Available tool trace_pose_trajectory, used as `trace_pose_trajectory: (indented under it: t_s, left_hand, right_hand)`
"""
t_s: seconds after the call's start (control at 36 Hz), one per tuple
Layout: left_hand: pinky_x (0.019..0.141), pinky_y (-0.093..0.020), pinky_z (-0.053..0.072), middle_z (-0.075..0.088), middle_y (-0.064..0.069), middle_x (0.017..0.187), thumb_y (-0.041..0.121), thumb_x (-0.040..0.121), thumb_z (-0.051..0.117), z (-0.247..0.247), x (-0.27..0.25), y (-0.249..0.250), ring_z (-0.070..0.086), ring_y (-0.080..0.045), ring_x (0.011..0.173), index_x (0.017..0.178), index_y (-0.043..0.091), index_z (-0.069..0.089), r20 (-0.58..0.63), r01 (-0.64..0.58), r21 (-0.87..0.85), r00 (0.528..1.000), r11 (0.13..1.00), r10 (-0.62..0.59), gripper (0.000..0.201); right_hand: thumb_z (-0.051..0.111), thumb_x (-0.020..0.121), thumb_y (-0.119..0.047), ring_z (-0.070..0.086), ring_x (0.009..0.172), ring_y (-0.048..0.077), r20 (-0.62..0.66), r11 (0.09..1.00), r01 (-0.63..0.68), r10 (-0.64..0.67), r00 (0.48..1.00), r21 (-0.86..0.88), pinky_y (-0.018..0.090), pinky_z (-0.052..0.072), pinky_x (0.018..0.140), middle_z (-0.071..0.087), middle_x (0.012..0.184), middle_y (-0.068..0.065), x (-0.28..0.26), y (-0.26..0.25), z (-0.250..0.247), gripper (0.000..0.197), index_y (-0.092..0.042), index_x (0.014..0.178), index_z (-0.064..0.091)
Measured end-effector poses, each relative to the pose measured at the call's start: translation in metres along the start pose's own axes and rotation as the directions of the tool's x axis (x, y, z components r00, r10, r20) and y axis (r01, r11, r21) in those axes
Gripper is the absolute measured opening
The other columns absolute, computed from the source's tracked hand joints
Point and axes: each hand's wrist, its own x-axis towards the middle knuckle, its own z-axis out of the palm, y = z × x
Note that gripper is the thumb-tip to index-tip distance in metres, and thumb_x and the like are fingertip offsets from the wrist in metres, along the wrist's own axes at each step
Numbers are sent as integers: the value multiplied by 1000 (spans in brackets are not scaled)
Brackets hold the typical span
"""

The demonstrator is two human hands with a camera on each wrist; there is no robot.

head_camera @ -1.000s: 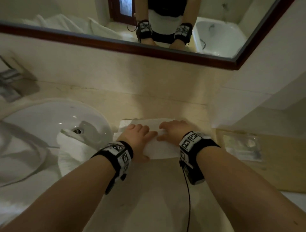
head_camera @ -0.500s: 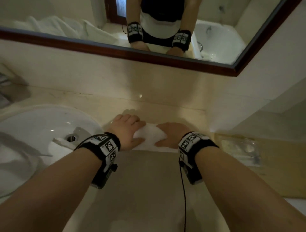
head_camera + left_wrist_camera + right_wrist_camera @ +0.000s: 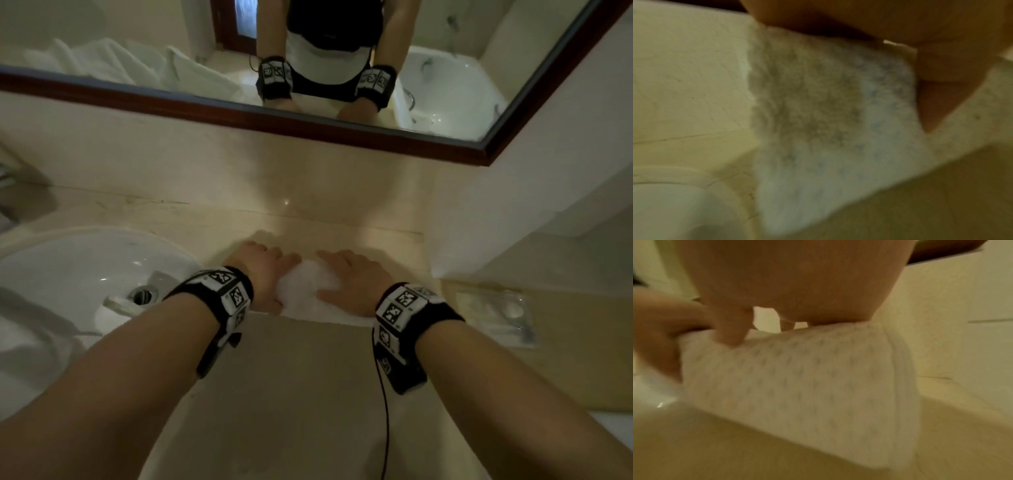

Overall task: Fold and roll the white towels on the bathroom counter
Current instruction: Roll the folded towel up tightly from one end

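A white towel (image 3: 308, 287) lies as a thick roll on the beige counter (image 3: 291, 394), just right of the sink. My left hand (image 3: 263, 270) grips its left part, fingers curled over the far side. My right hand (image 3: 352, 277) holds the right part, thumb on the near side. In the left wrist view the fluffy towel (image 3: 828, 129) fills the middle, with the thumb (image 3: 931, 97) against it. In the right wrist view the towel (image 3: 797, 386) sits under the palm, and the thumb (image 3: 731, 331) presses on its top.
The white sink (image 3: 68, 260) is at the left, with another white towel (image 3: 109, 308) hanging into it. A wooden tray (image 3: 565, 342) with a plastic packet (image 3: 496, 311) stands at the right. A side wall (image 3: 513, 205) and the mirror frame (image 3: 239, 116) close the back.
Both hands have moved away from me along the counter. The flat strip of towel seen ahead of them is now wound into the roll.
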Motion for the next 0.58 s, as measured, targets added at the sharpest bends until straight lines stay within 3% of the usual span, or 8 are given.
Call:
trace_pose_trajectory:
  t_s: [0.06,0.11,0.22,0.31,0.39,0.47,0.58]
  left_hand:
    - [92,-33,41,50,3,128,60,68,64,-1,5,-1,54,-22,113,141,36,24,90,17,-68,996,998,-11,86]
    - [90,-33,45,53,4,127,58,64,67,0,6,0,55,-21,113,139,38,26,155,48,-157,988,986,-23,88]
    - [89,-31,42,55,4,124,62,61,66,3,-1,0,54,-21,110,138,37,27,117,26,-177,993,984,-5,90]
    - [105,-33,25,36,2,141,65,66,60,7,-11,4,38,-21,126,146,36,14,-25,-58,-10,998,998,57,97]
    - [111,-39,19,17,-4,150,70,68,57,15,-23,7,27,-27,133,147,38,-7,-39,-70,100,996,993,74,107]
    - [109,-42,26,18,-9,148,59,76,59,18,-32,10,31,-31,129,146,37,-15,-35,-75,146,996,986,81,104]
    - [105,-42,31,26,-10,144,47,80,59,15,-43,13,38,-30,125,146,35,-6,-51,-61,122,996,991,67,93]
  right_hand:
    - [55,76,-69,22,139,27,11,988,30,-29,1000,-153,41,22,113,13,155,1,-5,4,13,101,-35,149,-5]
    - [64,70,-67,24,137,29,37,967,48,-40,999,-252,44,26,111,11,154,4,-8,6,22,113,-37,148,-13]
    - [63,72,-63,27,134,31,-30,964,11,-19,999,-266,45,28,108,10,154,8,-9,4,32,111,-39,146,-16]
    - [58,79,-58,39,126,31,-67,964,-19,1,998,-264,43,36,101,27,147,8,-9,-1,38,100,-35,148,-10]
    - [57,80,-54,49,116,30,-78,971,-47,30,997,-234,40,43,93,38,139,5,-11,-6,35,93,-31,149,-1]
    - [61,77,-52,54,108,27,-88,985,-68,54,995,-162,37,48,85,47,129,2,-17,-11,31,87,-33,146,11]
    - [67,71,-48,56,106,26,-106,990,-85,73,992,-115,39,51,86,50,126,2,-33,-22,27,89,-33,143,18]
